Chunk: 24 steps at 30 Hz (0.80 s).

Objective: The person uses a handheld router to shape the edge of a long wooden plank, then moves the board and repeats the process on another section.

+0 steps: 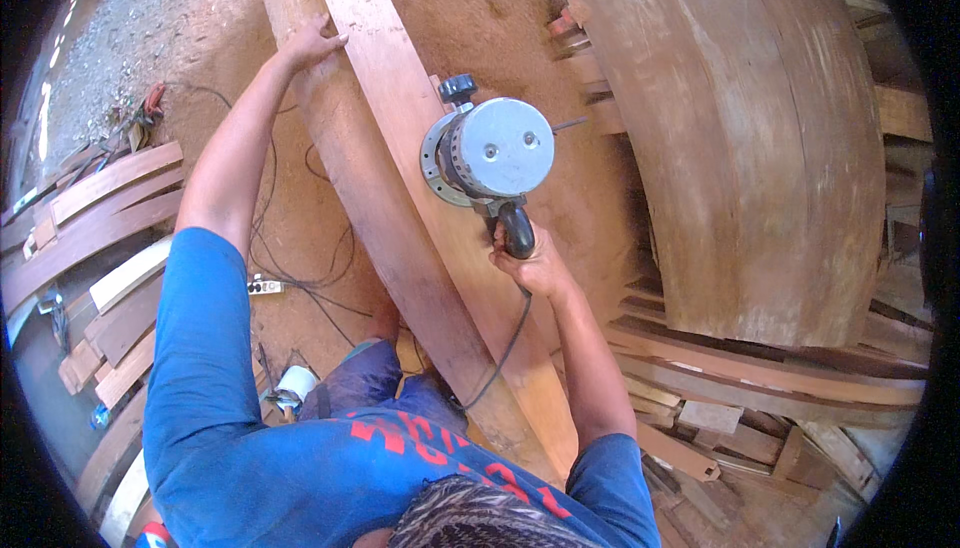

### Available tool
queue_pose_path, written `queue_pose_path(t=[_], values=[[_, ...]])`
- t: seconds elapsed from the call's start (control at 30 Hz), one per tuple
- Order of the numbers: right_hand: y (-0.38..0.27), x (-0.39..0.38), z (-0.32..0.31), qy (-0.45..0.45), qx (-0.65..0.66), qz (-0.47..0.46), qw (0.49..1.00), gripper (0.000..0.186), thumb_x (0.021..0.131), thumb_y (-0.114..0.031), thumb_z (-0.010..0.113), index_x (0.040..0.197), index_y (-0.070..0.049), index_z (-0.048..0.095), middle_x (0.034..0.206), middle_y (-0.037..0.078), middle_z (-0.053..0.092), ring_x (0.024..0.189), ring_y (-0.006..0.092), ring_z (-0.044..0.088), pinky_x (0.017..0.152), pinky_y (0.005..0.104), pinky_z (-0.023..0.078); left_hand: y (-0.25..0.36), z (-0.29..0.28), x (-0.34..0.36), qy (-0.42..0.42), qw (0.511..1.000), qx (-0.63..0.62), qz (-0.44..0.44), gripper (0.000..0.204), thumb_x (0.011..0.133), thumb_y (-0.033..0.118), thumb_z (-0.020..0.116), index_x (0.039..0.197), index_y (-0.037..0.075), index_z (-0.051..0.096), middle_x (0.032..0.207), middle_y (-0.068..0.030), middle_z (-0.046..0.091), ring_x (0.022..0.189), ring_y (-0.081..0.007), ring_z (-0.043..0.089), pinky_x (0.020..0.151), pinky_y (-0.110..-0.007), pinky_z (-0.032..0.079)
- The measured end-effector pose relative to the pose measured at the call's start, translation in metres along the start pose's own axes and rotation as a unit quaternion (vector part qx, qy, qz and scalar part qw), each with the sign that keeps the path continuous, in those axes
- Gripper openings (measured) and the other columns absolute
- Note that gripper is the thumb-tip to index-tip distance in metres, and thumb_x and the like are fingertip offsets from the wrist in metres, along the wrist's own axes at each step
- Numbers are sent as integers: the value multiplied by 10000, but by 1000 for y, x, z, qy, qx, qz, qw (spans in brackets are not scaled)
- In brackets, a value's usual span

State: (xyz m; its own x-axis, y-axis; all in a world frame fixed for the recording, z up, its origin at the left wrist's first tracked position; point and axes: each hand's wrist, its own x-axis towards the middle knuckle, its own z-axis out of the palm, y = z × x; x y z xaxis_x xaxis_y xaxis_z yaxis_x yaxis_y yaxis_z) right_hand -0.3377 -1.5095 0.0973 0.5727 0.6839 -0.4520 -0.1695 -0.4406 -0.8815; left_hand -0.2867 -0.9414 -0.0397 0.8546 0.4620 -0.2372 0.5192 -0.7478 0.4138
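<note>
The long reddish plank point(420, 178) runs from beside the person's knees away toward the far end of the yard, tilting slightly leftward as it goes, and everything here lines up with that axis. The electric router point(490, 153) sits on the plank's top face about halfway along, its round grey motor cap facing up and its black handle pointing back toward the person. The right hand point(535, 266) is wrapped tight round that handle, so the tool lies straight ahead of it along the board. A black cord point(500, 358) drops from the handle down past the plank's near end.

The left hand point(312, 43) is much farther up the plank, arm fully stretched, palm flat and fingers spread on the left edge of the wood, gripping nothing, only pressing. So the router lies between the two hands on the same line, much nearer the right one.

A broad curved wooden slab point(760, 138) stands to the right, stacked offcuts point(100, 198) lie to the left, and sawdust covers the floor point(520, 8).
</note>
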Motion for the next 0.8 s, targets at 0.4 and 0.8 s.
queue_pose_path(t=[0.4,0.8], values=[[-28,61,9,-16,15,-1,1000,312,765,25,747,1005,-85,582,915,-23,582,891,124,574,842,313,491,2,12,-14,-43,999,-27,-12,791,938,420,667,1595,129,339,1550,-159,495,1458,-381,416,1221,-660,-64],[-49,133,8,-13,29,-5,999,302,732,37,762,957,-76,596,844,-35,596,804,106,580,766,291,499,37,8,-22,-65,991,-46,-107,839,962,459,632,1647,229,205,1718,-28,196,1547,-517,-50,1063,-881,53]])
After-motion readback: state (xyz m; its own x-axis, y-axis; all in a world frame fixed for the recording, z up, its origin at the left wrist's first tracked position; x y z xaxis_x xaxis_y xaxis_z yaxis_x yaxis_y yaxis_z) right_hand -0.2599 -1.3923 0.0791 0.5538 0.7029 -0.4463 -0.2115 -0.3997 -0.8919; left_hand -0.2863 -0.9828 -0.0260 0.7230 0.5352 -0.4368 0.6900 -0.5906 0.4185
